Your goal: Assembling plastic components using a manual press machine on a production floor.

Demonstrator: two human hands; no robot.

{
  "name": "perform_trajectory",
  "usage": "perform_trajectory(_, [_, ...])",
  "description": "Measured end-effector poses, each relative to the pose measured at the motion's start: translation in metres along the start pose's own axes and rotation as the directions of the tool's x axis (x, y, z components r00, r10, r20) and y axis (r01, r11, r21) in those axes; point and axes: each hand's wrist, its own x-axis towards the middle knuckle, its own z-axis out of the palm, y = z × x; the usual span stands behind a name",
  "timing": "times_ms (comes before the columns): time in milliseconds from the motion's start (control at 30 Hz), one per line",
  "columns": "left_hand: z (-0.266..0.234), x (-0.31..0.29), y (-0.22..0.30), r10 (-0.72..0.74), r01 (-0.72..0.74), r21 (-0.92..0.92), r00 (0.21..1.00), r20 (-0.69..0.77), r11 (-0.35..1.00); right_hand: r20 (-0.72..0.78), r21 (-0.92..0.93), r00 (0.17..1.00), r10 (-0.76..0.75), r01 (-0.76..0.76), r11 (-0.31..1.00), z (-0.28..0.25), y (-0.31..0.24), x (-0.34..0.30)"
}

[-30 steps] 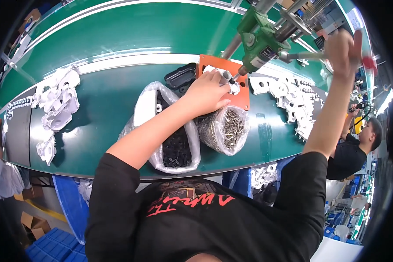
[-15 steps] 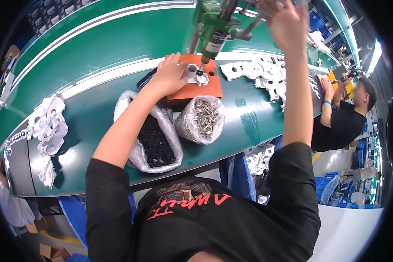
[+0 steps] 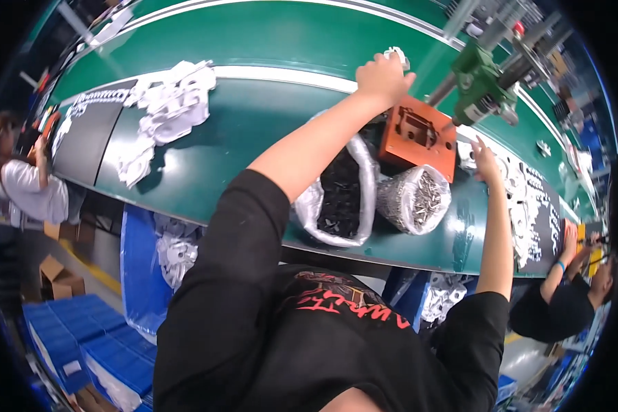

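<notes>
My left hand [image 3: 383,84] is closed around a small white moulded part [image 3: 396,58], held beyond the far left corner of an orange fixture block [image 3: 399,147]. The block's dark recess shows with no white part in it. Above the block's right side stands a green press [image 3: 475,86]. My right hand [image 3: 486,165] is right of the block, fingers stretched out and apart, beside a white plastic part [image 3: 466,156] at the near end of a pile. Whether its fingertips touch that part I cannot tell.
Before the block stand a bag of black parts [image 3: 338,199] and a bag of metal pins or screws [image 3: 426,199]. White parts [image 3: 175,103] are heaped on the left; more white parts [image 3: 522,206] lie on the right. Co-workers sit at both ends of the bench.
My left hand has lifted the white part off the fixture and carried it away. My right hand has come down from the press lever to the white parts at right. The view has turned.
</notes>
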Motion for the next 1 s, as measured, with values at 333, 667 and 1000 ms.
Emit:
perform_trajectory(333, [-0.113, -0.075, -0.123, 0.019, -0.006, 0.131, 0.995, -0.093, 0.991, -0.065, -0.181, 0.998, 0.026, -0.038, 0.983, 0.027, -0.039, -0.033])
perform_trajectory(667, [-0.221, -0.137, -0.302, -0.427, 0.389, 0.446, 0.904, -0.016, 0.806, -0.347, -0.053, 0.867, -0.357, 0.362, 0.931, 0.039, -0.006, -0.073])
perform_trajectory(1000, [-0.219, -0.128, -0.22, -0.401, 0.399, -0.039, 0.911, -0.094, 0.916, -0.607, 0.645, 0.794, -0.021, 0.509, 0.57, -0.003, -0.074, -0.207])
